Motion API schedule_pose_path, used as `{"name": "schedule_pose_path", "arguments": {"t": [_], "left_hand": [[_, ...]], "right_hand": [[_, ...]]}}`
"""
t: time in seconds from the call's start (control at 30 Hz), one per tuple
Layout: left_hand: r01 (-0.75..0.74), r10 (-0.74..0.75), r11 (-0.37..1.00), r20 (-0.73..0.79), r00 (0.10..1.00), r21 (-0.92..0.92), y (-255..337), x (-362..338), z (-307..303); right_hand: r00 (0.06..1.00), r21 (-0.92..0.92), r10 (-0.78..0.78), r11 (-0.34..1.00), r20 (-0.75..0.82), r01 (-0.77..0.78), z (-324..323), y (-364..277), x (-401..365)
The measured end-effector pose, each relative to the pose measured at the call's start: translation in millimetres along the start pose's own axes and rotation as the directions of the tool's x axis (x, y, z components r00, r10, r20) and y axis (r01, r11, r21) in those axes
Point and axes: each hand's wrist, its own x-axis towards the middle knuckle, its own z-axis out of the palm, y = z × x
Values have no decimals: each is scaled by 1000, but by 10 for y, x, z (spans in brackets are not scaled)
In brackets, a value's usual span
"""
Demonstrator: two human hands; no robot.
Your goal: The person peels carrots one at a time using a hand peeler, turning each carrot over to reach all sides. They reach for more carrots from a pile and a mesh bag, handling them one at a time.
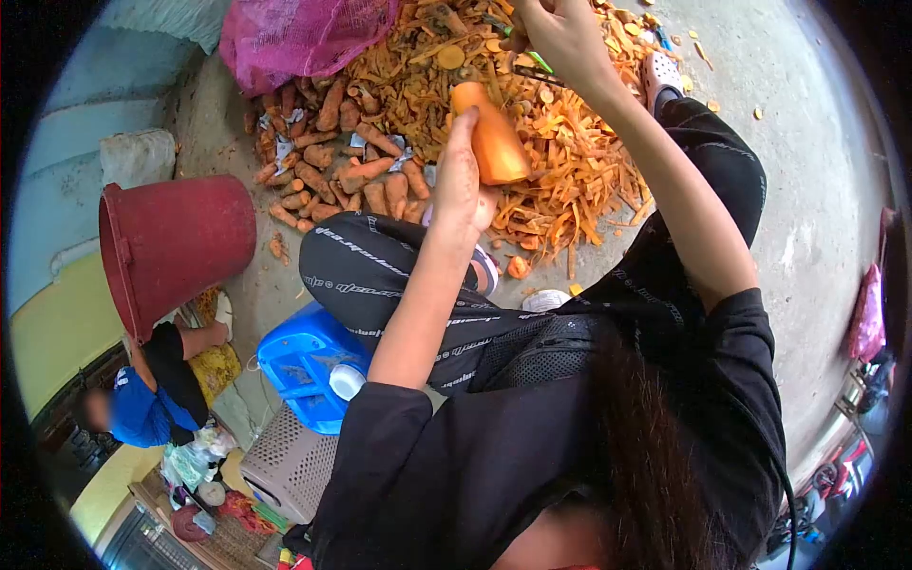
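On my far left I see a red plastic bucket [176, 247], smooth and tapered, showing its side with the rim turned leftward. Just below it is a person in a blue top [142, 408]. Next comes a glossy blue plastic jug [304, 356] with a round white cap, and under that a grey perforated crate [290, 465] with a fine grid of holes.

Up top, a pink mesh sack [304, 33] slumps in soft folds. Beneath it lies a pile of unpeeled carrots [332, 161], stubby, dull brown-orange and earthy.

Near the middle, the left hand [461, 185] is raised over the lap. Its grip is wrapped around the lower end of a carrot [489, 142], thumb up along the side. That carrot is peeled smooth, bright orange, thick and blunt, held nearly upright above the heap of peelings [560, 161], a mass of thin curled orange strips spread on the floor.

Further right and higher, the right hand [565, 38] has its grip closed on a small tool [541, 65] with a green part, which meets the carrot's top end. Most of the tool is hidden by the fingers.

To the right, the concrete floor [817, 190] is grey, rough and speckled with stray orange scraps. A pink bag [866, 313] hangs at the edge.
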Motion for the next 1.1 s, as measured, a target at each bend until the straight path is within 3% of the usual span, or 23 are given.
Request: {"name": "schedule_pose_path", "arguments": {"t": [0.07, 0.1, 0.17, 0.2, 0.23, 0.3, 0.33, 0.37, 0.47, 0.5, 0.57, 0.6, 0.67, 0.7, 0.8, 1.0, 1.1], "left_hand": [[46, -48, 994, -22, 999, -96, 9, -37, 39], [69, -72, 996, -58, 996, -52, 35, -64, 71], [104, -103, 991, 19, 994, -82, 18, -22, 5], [122, -117, 988, 58, 991, -96, 12, -3, -11], [80, -72, 993, 89, 993, -91, 34, -15, 25], [-8, 20, 996, 149, 989, -84, 94, -55, 112], [17, -2, 996, 162, 987, -92, 102, -59, 94], [42, -24, 994, 176, 984, -100, 115, -61, 63], [99, -80, 987, 154, 985, -124, 117, -29, 30], [121, -95, 980, 163, 982, -155, 114, -21, -6], [183, -133, 941, 187, 973, -284, 105, -10, -51], [177, -131, 952, 189, 973, -251, 111, -22, -58], [162, -124, 969, 200, 972, -186, 156, -85, 1], [142, -130, 974, 78, 988, -174, 165, -120, 71], [128, -134, 979, -26, 991, -156, 190, -169, 155], [50, -24, 986, 161, 987, -161, 51, -86, -43], [74, 10, 965, 316, 949, -253, 43, -60, -99]], "right_hand": [[988, 247, 81, 963, 128, -111, -59, -137, -56], [975, 360, 106, 917, 197, -172, -84, -206, -88], [971, 515, 103, 833, 214, -202, -73, -277, -163], [970, 586, 99, 782, 222, -214, -72, -303, -186], [977, 503, 92, 845, 194, -180, -87, -317, -200], [934, 643, 150, 689, 325, -334, -173, -497, -321], [904, 692, 167, 593, 393, -411, -200, -554, -361], [893, 683, 239, 578, 382, -447, -166, -519, -382], [875, 662, 259, 576, 409, -480, -124, -548, -487], [938, 595, 123, 745, 323, -302, -39, -243, -489], [893, 604, 204, 674, 401, -426, -72, -429, -566], [865, 604, 242, 633, 439, -484, -75, -526, -614], [880, 594, 214, 669, 423, -448, -39, -575, -643], [874, 596, 212, 659, 438, -458, -31, -571, -654], [876, 590, 199, 671, 440, -449, -2, -553, -667], [842, 588, 286, 614, 457, -528, 17, -422, -633], [792, 565, 360, 560, 492, -606, 13, -362, -584]]}}
